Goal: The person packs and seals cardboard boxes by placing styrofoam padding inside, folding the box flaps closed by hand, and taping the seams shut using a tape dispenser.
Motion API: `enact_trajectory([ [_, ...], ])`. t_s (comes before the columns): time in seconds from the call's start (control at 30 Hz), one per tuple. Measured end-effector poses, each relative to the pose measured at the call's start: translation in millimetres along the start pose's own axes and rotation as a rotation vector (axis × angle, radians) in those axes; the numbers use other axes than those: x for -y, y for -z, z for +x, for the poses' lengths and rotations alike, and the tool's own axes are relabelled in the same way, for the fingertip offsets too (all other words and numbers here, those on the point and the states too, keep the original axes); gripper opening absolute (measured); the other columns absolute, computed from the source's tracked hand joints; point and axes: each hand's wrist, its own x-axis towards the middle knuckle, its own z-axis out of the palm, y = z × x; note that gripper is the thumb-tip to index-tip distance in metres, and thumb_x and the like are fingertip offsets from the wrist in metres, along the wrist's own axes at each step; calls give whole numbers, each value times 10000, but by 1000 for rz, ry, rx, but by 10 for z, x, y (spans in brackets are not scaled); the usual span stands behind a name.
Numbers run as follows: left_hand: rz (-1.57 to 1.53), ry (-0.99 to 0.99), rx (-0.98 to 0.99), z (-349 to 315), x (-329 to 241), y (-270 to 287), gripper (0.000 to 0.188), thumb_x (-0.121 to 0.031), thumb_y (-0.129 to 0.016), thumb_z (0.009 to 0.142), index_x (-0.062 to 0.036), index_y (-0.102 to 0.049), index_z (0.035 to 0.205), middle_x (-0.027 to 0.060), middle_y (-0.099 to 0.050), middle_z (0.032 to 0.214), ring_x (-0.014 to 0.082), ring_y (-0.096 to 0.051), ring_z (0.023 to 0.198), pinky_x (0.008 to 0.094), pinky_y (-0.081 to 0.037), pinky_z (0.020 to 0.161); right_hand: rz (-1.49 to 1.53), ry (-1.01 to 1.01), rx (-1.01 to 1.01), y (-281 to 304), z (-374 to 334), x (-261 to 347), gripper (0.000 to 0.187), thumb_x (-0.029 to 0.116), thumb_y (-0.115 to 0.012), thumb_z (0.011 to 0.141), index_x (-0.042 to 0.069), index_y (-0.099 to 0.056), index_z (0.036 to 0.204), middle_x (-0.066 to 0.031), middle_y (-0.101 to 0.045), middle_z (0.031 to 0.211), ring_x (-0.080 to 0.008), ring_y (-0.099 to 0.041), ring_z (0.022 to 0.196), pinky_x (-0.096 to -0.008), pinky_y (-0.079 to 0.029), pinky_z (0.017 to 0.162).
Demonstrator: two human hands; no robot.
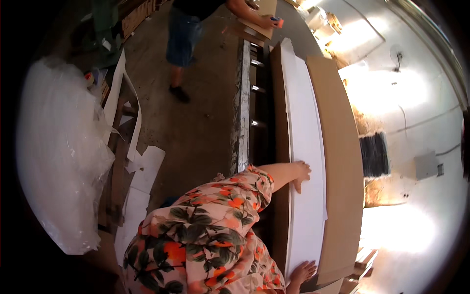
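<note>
A long white sheet (307, 122) lies along the inside of a long brown cardboard box, whose wide flap (338, 161) is folded out to the right. My left hand (302, 174) rests flat on the sheet near its left edge, fingers apart. Farther down, at the near end, my right hand (303, 271) lies on the same sheet with its fingers spread. Neither hand grips anything. What is under the sheet is hidden.
The box sits on a roller conveyor with a worn metal rail (242, 108). Beyond it stands another person (185, 39), an orange and dark object (277, 22) in hand. Bundled clear plastic wrap (63, 157) and white scraps (147, 166) lie left; a dark stack (374, 154) is right.
</note>
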Motion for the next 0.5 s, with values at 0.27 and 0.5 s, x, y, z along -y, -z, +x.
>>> enact_trajectory([
  [0.27, 15, 23, -9, 0, 107, -166, 927, -700, -585, 744, -141, -371, 1452, 178, -215, 1546, 349, -149, 1438, 458, -150, 1159, 28, 87, -21, -374, 279, -64, 584, 454, -293, 999, 136, -267, 1487, -223, -241, 1522, -412, -225, 1395, -550, -182, 1118],
  [0.5, 151, -80, 81, 350, -58, -220, 911, -693, -585, 764, -101, -398, 1430, 187, -269, 1523, 341, -206, 1424, 395, -172, 1162, 32, -53, -56, -636, 64, -135, 590, 393, -383, 980, 66, -304, 1464, -237, -244, 1515, -423, -187, 1403, -544, -157, 1120],
])
